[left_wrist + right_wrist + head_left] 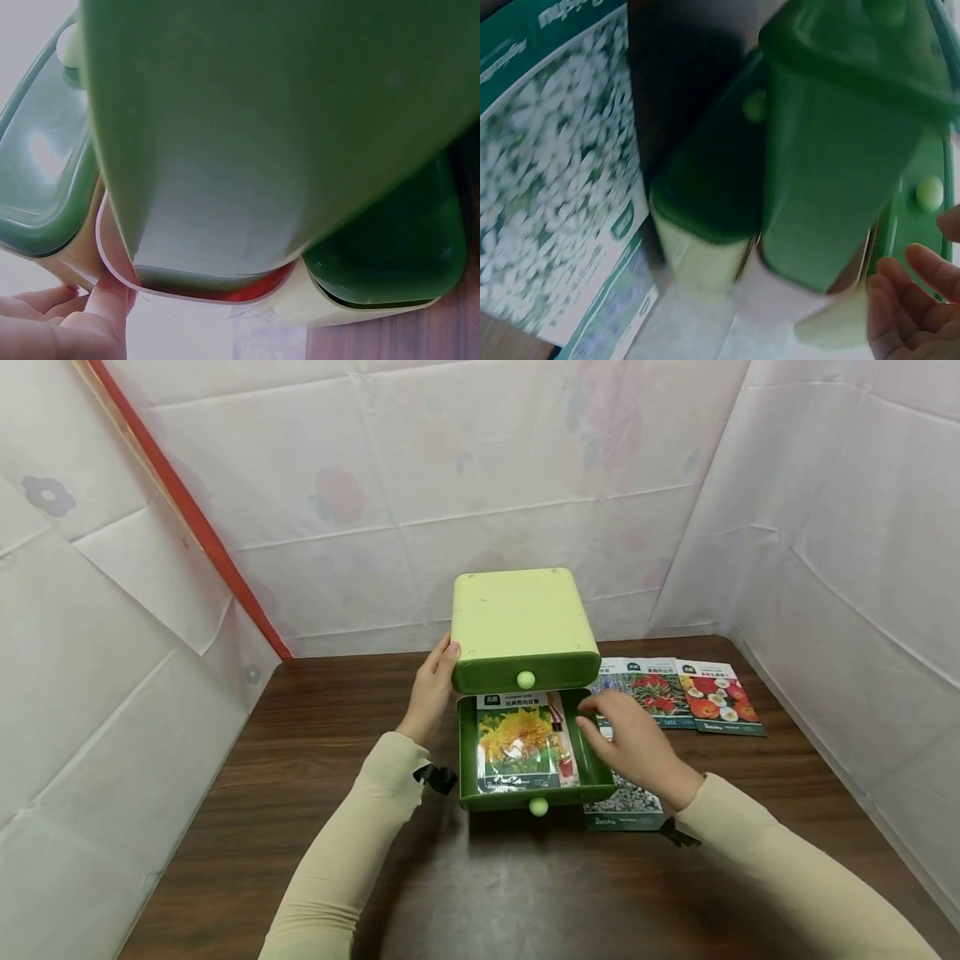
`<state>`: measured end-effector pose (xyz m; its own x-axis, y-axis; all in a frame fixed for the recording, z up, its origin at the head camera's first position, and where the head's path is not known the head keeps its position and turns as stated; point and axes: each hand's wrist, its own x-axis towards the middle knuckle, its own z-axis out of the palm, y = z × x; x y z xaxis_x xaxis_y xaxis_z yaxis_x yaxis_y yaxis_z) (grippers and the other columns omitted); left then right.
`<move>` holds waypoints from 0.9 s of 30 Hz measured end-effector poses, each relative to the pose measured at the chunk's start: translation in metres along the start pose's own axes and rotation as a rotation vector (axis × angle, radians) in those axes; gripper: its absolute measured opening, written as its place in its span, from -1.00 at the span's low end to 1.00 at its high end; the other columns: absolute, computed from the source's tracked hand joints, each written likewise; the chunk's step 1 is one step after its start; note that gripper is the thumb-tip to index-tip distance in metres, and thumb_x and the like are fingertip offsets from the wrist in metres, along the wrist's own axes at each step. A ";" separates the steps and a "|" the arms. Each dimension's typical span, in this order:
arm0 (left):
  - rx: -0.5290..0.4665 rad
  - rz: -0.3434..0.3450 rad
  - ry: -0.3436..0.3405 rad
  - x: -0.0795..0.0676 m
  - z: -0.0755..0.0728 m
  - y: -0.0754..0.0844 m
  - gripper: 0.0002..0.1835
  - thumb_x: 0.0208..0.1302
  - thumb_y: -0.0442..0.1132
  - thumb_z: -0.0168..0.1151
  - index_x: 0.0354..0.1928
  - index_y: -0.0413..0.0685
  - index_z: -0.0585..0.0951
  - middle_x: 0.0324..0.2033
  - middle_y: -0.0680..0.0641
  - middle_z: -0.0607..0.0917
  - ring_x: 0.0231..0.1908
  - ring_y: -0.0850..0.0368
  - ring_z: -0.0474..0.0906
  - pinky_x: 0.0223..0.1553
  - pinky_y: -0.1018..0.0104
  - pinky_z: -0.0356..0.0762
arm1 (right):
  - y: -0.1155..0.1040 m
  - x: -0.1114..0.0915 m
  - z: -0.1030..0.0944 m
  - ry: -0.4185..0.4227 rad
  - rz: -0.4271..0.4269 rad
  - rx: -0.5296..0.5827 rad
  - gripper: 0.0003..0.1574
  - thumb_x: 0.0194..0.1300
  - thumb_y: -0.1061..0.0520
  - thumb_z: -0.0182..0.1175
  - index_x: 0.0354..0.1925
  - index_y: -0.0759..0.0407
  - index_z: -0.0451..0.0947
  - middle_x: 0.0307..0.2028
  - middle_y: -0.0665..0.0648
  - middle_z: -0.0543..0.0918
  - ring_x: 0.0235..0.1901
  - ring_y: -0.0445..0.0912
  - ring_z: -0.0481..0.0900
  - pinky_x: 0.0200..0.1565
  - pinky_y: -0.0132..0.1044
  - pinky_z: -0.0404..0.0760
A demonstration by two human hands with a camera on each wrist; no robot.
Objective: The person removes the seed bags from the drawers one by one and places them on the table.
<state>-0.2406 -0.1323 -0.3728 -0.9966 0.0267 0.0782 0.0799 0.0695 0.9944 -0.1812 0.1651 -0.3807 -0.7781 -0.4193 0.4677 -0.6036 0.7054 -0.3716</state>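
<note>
A small drawer cabinet (521, 614) with a pale-green top and dark-green drawers stands on the table. Its middle drawer (498, 800) is pulled out; the drawers above (46, 161) and below (394, 240) are in. Inside lies a seed packet (517, 745) printed with a yellow flower, with another printed edge showing at its right. My left hand (432, 687) rests against the cabinet's left side, its fingers touching the shell near the upper drawer. Over the pulled-out drawer's right edge hovers my right hand (633, 739), fingers loosely bent and holding nothing.
Right of the cabinet lie several more seed packets: one with red and white flowers (720, 697), one with red blooms (656, 689), and a white-flowered one (626, 810) nearer the front. White sheeting (390, 510) hangs behind and on both sides of the dark wooden table (337, 727).
</note>
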 end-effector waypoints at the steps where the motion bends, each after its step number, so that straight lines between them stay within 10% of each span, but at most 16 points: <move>1: -0.002 -0.001 0.003 0.000 0.000 0.000 -0.28 0.39 0.36 -0.09 0.52 0.40 0.09 0.51 0.08 0.15 0.25 0.00 0.43 0.16 -0.03 0.48 | -0.004 0.002 0.003 -0.038 -0.005 -0.013 -0.66 0.40 0.07 0.21 0.02 0.28 0.57 -0.09 0.19 0.65 -0.07 0.06 0.60 -0.06 0.00 0.61; 16: 0.018 0.015 0.004 0.000 0.001 0.001 -0.27 0.40 0.35 -0.11 0.53 0.35 0.10 0.51 0.09 0.15 0.24 -0.01 0.40 0.15 -0.04 0.44 | -0.020 0.027 0.030 -0.379 -0.031 -0.231 -0.07 0.34 -0.36 0.13 0.40 0.22 0.29 0.34 0.37 0.36 0.15 0.23 0.51 0.07 0.12 0.57; 27: 0.030 0.013 -0.011 -0.001 -0.001 0.001 -0.33 0.46 0.30 -0.15 0.52 0.40 0.07 0.50 0.10 0.16 0.03 0.05 0.46 0.01 0.03 0.48 | -0.023 0.030 0.040 -0.539 0.016 -0.303 0.17 0.25 -0.54 0.05 0.52 0.14 0.08 0.46 0.54 -0.02 0.41 0.41 0.11 0.33 0.18 0.34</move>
<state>-0.2396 -0.1332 -0.3717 -0.9952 0.0389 0.0901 0.0936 0.0986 0.9907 -0.1974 0.1133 -0.3904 -0.8128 -0.5814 -0.0359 -0.5765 0.8117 -0.0938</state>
